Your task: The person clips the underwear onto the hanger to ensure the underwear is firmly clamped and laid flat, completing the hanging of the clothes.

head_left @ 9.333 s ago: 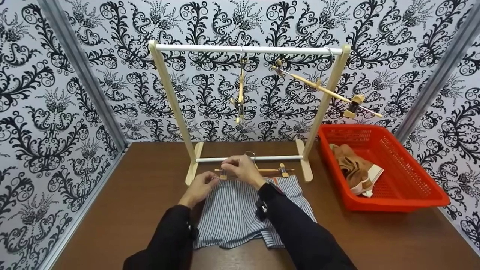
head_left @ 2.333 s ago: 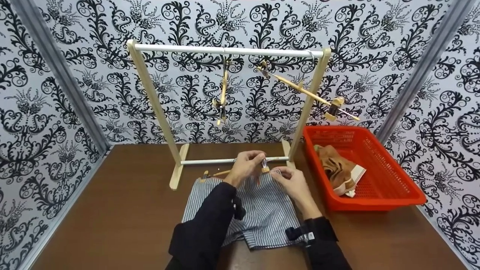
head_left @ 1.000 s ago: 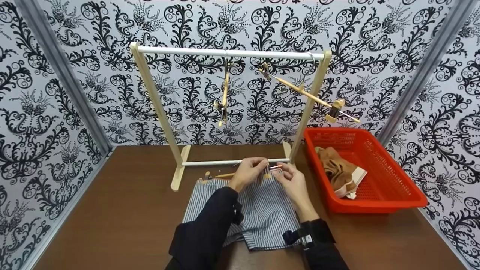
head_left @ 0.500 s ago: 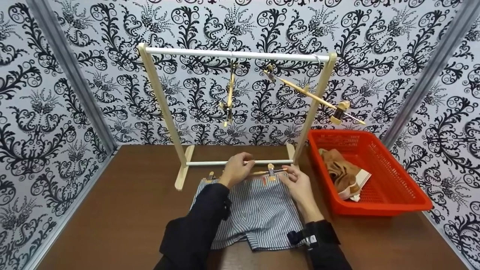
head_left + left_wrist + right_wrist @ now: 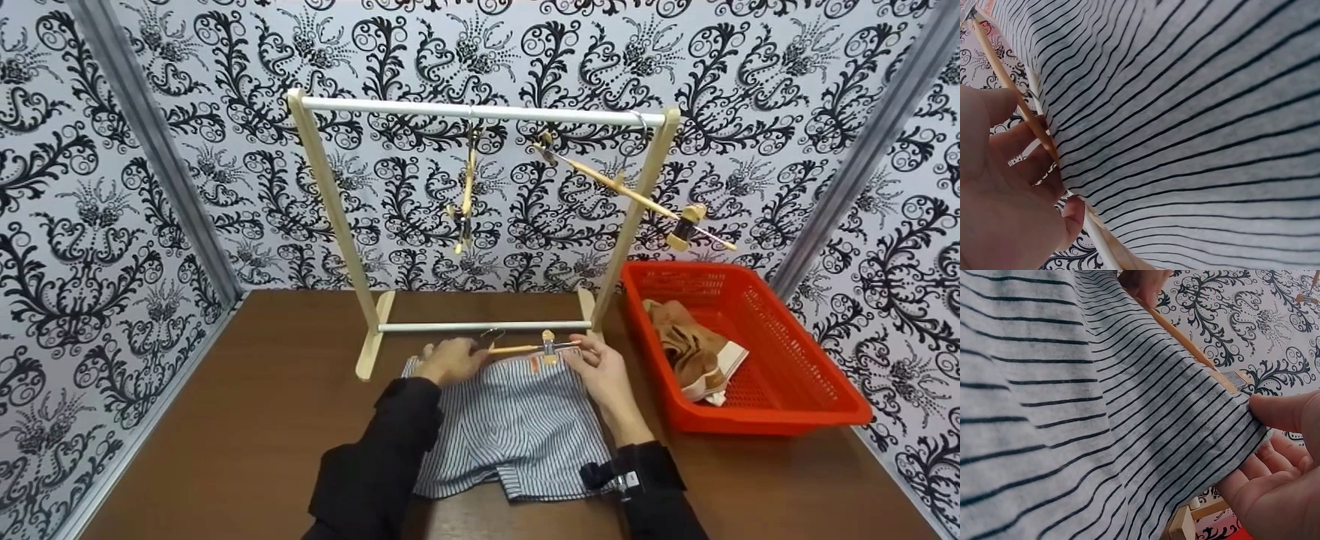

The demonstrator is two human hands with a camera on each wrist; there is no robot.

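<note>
Striped shorts lie on the table, their waistband held by a wooden clip hanger. The right clip sits on the waistband; my left hand hides the left one in the head view. My left hand grips the hanger's wooden bar, thumb in front and fingers behind it. At the right end, my right hand pinches the waistband's corner beside the clip. In the right wrist view, the thumb lies at the cloth's edge and the other fingers are beneath the shorts.
A wooden rack with a white top bar stands behind the shorts. Two clip hangers hang from it, one end-on and one slanting. To the right, a red basket contains brown cloth.
Earlier, the left hand worked the hanger's left clip with the right hand, then the right clip. In the last second it has slid left along the hanger, uncovering the right clip; the right hand stays there.
</note>
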